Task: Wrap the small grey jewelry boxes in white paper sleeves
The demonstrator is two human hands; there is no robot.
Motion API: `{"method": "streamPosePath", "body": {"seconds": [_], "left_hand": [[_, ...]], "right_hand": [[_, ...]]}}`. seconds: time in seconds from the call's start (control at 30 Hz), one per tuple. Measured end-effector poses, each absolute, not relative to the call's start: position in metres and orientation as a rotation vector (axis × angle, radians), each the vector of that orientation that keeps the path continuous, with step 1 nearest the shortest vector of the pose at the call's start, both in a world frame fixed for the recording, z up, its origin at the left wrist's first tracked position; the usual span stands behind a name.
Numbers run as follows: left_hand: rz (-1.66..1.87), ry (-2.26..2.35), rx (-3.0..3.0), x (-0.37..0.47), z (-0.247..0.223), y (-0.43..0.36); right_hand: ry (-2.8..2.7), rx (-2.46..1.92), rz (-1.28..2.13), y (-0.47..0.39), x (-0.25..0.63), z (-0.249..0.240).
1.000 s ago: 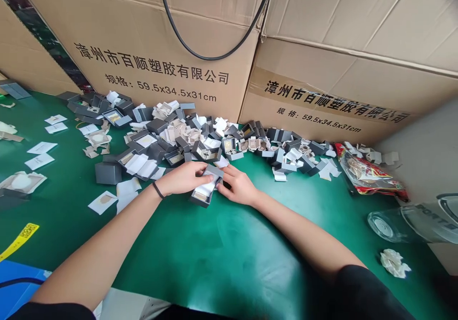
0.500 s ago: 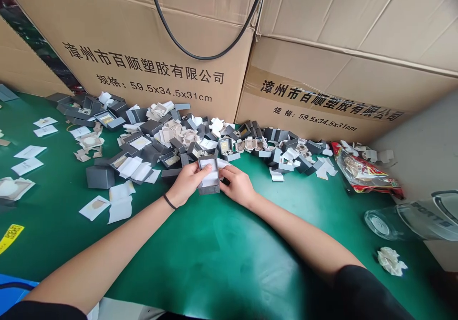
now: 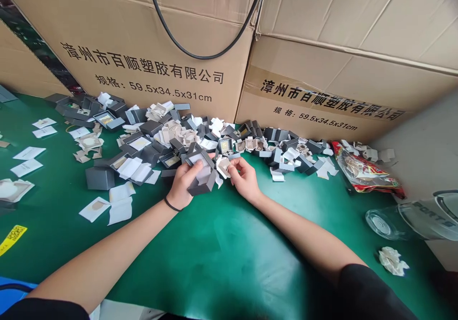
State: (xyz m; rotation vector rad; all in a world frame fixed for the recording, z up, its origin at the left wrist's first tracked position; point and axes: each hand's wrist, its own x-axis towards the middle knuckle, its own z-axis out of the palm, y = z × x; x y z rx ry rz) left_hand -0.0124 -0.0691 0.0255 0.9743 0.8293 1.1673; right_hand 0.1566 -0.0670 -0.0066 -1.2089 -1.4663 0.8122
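Observation:
My left hand (image 3: 183, 184) grips a small dark grey gift box (image 3: 204, 186), tilted, with its lid open and white lining showing. Close beside it, my right hand (image 3: 245, 179) pinches a beige paper insert (image 3: 223, 166) between thumb and fingers. A bit of white paper hangs between the box and the insert. Right behind both hands lies a heap of similar grey boxes (image 3: 150, 128), beige inserts (image 3: 175, 134) and white papers.
Large cardboard cartons (image 3: 161, 38) wall off the back, and a black cable (image 3: 200, 56) hangs before them. At right lie a red food packet (image 3: 368, 172), a clear plastic bottle (image 3: 404, 220) and crumpled paper (image 3: 392, 261). White cards (image 3: 26, 167) and a yellow label (image 3: 13, 238) are at left.
The box has tilted and shifted slightly left in my left hand. My right hand has moved away to the right, and the beige insert now shows in its fingers, outside the box.

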Motion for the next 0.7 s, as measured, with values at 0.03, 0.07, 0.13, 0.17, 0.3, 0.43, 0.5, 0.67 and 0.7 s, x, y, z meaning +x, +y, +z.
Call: {"method": "streamPosePath", "body": {"seconds": [0.03,0.07,0.13,0.17,0.3,0.43,0.5,0.67,0.7], "left_hand": [[1.09,0.803,0.977,-0.011,0.0237,-0.07],[1.025,0.778,0.978,-0.0096,0.022,-0.0712],[0.957,0.75,0.979,-0.0073,0.0197,-0.0734],[0.947,0.749,0.983,-0.0067,0.0192,-0.0742],[0.915,0.812,1.012,-0.0074,0.0195,-0.0742],[0.898,0.861,1.09,-0.0084,0.0177,-0.0721],[0.93,0.869,1.151,-0.0081,0.0165,-0.0716],[0.924,0.889,1.24,-0.0068,0.0168,-0.0724],[0.924,0.898,1.25,-0.0066,0.0173,-0.0726]], "right_hand": [[-1.412,-1.182,0.909,-0.0668,0.1563,-0.0065],[-1.382,-1.152,0.99,-0.0668,0.1561,-0.0066],[-1.381,-1.103,1.077,-0.0672,0.1559,-0.0071],[-1.397,-1.087,1.089,-0.0675,0.156,-0.0075],[-1.423,-1.059,1.11,-0.0667,0.1567,-0.0094],[-1.436,-1.043,1.114,-0.0646,0.1565,-0.0103],[-1.45,-1.045,1.101,-0.064,0.1562,-0.0099],[-1.455,-1.067,1.082,-0.061,0.1586,-0.0103],[-1.441,-1.064,1.101,-0.06,0.1594,-0.0109]]}}
